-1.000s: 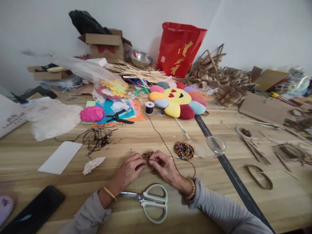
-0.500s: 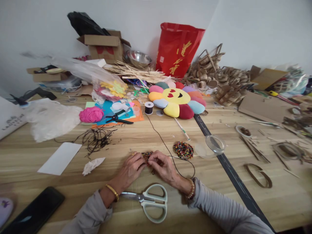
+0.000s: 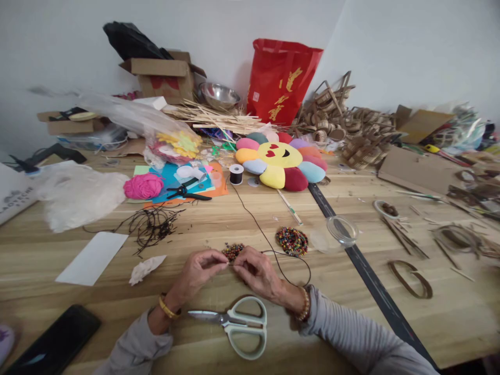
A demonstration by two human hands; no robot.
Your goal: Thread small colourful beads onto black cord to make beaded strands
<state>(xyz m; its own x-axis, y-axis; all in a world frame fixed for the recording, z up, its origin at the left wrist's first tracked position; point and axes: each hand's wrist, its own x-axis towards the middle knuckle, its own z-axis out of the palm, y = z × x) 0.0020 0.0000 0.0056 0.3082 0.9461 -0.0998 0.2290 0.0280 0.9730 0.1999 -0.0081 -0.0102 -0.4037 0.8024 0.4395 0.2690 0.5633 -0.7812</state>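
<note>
My left hand (image 3: 199, 271) and my right hand (image 3: 255, 272) meet fingertip to fingertip near the front of the wooden table (image 3: 242, 219). Both pinch a small cluster of coloured wooden beads (image 3: 233, 251) threaded on black cord (image 3: 253, 221). The cord runs back to a black spool (image 3: 236, 174). A flat pile of loose coloured beads (image 3: 291, 240) lies just right of my right hand. Pale green scissors (image 3: 234, 324) lie between my forearms.
A clear round lid (image 3: 342, 229) sits right of the beads. A tangle of black cord offcuts (image 3: 152, 224), white paper (image 3: 92, 258), a crumpled tissue (image 3: 146, 266) and a black phone (image 3: 54, 341) lie left. A flower cushion (image 3: 279, 164), red bag (image 3: 282, 80) and cardboard scraps fill the back.
My hands have lifted the bead cluster a little and drawn slightly apart at the fingertips. The view has shifted slightly.
</note>
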